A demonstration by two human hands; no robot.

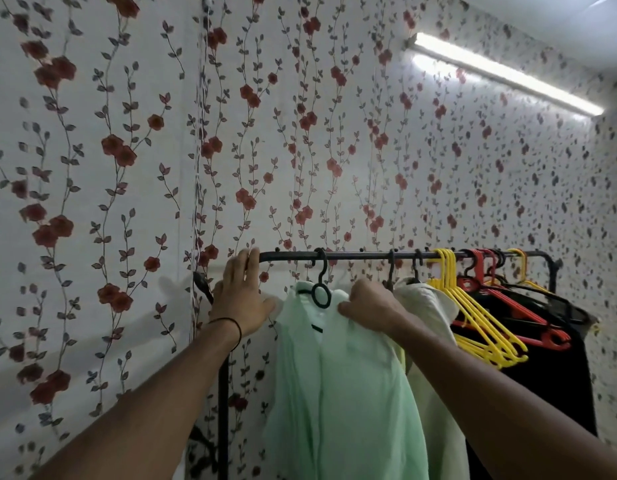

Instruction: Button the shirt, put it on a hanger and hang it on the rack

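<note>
Touching 9 o'clock end of rack (362, 255) with left hand (243, 296), fingers held together; pinching green shirt (334, 393) with curled right hand (369, 306), 3 o'clock of black hanger (321, 293).

One view only: your head camera, wide-angle. Faces forward, tilted up at the wall (85, 188); rack (362, 255) low in frame, close, your left hand (243, 296) touching its rail.

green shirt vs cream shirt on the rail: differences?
The green shirt is mint, nearest the end of the rail; cream shirt is off-white, beside the yellow hangers. The right hand grips the green shirt's collar; the cream shirt is partly hidden behind it. Both hang from black hangers.
</note>
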